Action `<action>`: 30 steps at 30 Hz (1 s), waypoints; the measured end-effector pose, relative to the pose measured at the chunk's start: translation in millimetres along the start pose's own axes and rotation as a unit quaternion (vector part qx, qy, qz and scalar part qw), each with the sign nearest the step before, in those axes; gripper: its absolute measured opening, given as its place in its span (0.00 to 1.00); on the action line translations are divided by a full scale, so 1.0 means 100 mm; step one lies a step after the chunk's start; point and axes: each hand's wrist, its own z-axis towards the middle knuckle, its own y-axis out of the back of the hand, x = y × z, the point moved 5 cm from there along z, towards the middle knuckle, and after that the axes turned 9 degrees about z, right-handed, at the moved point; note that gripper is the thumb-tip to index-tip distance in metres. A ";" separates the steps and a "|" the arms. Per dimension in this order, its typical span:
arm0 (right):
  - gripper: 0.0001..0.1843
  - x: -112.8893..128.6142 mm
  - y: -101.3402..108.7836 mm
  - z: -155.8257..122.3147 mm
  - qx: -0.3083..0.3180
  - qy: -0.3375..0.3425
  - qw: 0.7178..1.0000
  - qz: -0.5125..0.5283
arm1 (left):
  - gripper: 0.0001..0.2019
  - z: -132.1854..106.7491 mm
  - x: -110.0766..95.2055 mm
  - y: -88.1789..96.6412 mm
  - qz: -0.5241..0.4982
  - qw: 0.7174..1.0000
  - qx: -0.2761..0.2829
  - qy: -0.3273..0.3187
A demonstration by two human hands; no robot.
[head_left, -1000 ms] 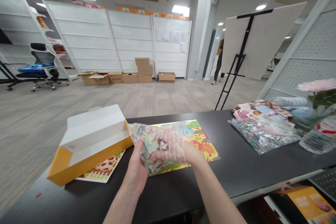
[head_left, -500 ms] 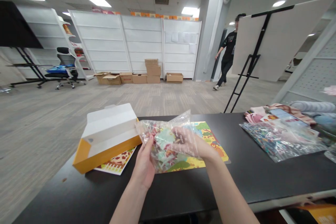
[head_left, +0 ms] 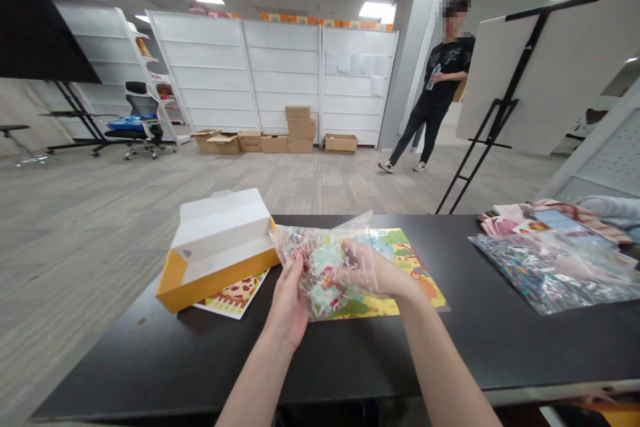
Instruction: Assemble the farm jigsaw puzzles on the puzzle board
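A clear plastic bag of colourful puzzle pieces (head_left: 320,260) is held just above the black table (head_left: 480,353). My left hand (head_left: 290,300) grips the bag's near left edge from outside, fingers closed on the plastic. My right hand (head_left: 370,267) reaches inside the bag, fingers curled among the pieces. Under the bag lies a colourful cartoon picture sheet (head_left: 400,283). To the left sits an open orange box with a white inside (head_left: 215,250), resting on another printed sheet (head_left: 233,293).
A second clear bag of puzzle pieces (head_left: 555,270) and folded pink cloths (head_left: 535,217) lie at the table's right. Beyond the table, a person in black (head_left: 430,93) stands by a white board on a black easel (head_left: 500,100). Cardboard boxes (head_left: 295,133) and an office chair (head_left: 137,123) stand far back.
The view has swung left and up, so the flower vase left the frame. The person in black has come out from behind the easel. My hands still hold the bag, raised slightly.
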 end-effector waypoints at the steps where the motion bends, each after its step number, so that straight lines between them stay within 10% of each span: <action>1: 0.22 0.01 0.01 -0.01 -0.002 0.003 1.000 -0.026 | 0.10 0.00 0.01 0.00 0.002 1.000 -0.005 0.000; 9: 0.18 0.11 0.22 -0.11 -0.079 -0.013 0.986 -0.145 | 0.07 0.00 -0.02 -0.01 -0.011 0.999 -0.028 -0.024; 30: 0.18 0.00 0.09 -0.11 0.037 -0.013 0.991 -0.130 | 0.11 0.03 0.02 0.00 -0.037 0.994 -0.055 -0.087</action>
